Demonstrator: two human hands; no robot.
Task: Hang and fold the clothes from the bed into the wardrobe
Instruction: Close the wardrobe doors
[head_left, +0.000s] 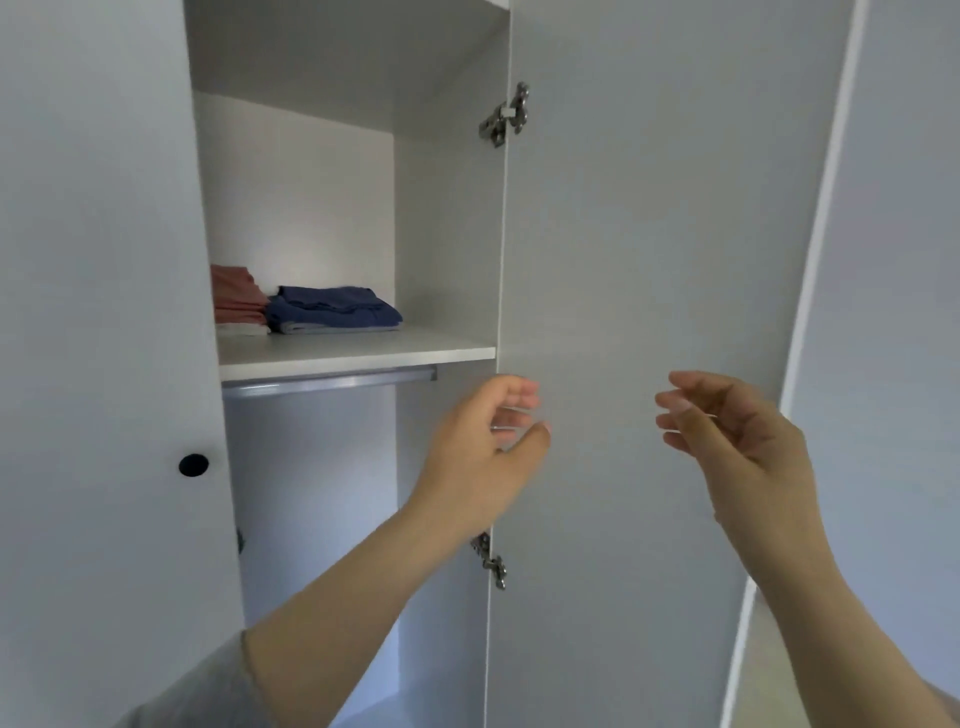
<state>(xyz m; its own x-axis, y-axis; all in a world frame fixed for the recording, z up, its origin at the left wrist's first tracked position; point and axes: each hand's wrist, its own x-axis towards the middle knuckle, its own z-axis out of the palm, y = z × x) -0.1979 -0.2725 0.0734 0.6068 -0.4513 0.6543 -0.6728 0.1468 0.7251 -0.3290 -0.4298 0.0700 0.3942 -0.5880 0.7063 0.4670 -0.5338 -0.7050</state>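
Two folded piles, a pink pile (236, 299) and a blue pile (335, 309), lie on the shelf (358, 353) above and left of the left hand (483, 447) and right hand (727, 431), both loosely curled and empty; seemingly soft, light, floppy cloth, best scooped from beneath

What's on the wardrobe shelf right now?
Two folded stacks lie on the shelf: a pink stack, partly covered by the left door, and a blue stack beside it. Anything further left is hidden.
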